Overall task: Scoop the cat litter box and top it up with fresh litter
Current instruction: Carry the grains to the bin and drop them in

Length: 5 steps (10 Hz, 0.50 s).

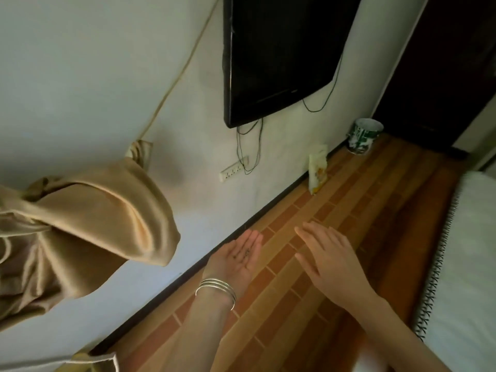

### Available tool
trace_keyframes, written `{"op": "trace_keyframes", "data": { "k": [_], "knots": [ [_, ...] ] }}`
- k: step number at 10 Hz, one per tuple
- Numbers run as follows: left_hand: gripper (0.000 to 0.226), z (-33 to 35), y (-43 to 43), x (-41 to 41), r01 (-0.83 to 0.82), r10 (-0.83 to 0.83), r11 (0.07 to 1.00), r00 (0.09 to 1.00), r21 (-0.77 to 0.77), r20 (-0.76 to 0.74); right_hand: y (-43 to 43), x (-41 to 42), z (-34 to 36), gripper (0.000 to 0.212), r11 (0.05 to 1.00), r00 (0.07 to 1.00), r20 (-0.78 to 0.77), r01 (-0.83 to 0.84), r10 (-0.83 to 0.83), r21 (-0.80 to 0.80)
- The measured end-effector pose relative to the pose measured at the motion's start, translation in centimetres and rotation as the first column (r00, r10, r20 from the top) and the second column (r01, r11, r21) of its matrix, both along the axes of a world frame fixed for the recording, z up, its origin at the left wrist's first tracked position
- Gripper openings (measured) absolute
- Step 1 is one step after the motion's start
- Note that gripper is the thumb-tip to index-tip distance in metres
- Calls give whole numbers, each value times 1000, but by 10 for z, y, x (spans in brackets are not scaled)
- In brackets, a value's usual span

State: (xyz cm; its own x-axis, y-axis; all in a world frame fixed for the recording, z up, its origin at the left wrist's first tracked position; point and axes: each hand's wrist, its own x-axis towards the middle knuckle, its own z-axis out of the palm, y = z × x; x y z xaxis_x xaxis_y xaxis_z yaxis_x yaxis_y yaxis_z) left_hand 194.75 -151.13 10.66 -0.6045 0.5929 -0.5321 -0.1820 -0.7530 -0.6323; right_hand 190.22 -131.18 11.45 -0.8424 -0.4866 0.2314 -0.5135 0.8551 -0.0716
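Grit specks on upturned left hand [239, 255], open, holding nothing; right hand [326, 252] flat, empty. Brush off over brick-patterned floor [357, 189]; litter box unseen.

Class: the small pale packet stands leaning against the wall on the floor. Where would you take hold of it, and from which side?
Pinch the packet by its upper end, coming from above on the room side: it stands upright and narrow, its back rests against the wall, so only top and front are free.

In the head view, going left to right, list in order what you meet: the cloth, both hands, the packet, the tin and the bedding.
Tan knotted cloth → left hand, palm up → packet against the wall and right hand, palm down, roughly level → tin → white bedding.
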Motion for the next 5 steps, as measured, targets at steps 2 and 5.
{"op": "trace_keyframes", "data": {
  "k": [2, 5],
  "knots": [
    [32, 7, 48, -79, -18, -63, 885, 986, -464, -157, 55, -36, -21, 48, 986, 987, 35, 159, -157, -44],
    [35, -9, 97, -215, 151, -232, 905, 959, -398, -164, 100, -136, -32, 53, 954, 950, 87, 300, -299, -6]
  ]
}}
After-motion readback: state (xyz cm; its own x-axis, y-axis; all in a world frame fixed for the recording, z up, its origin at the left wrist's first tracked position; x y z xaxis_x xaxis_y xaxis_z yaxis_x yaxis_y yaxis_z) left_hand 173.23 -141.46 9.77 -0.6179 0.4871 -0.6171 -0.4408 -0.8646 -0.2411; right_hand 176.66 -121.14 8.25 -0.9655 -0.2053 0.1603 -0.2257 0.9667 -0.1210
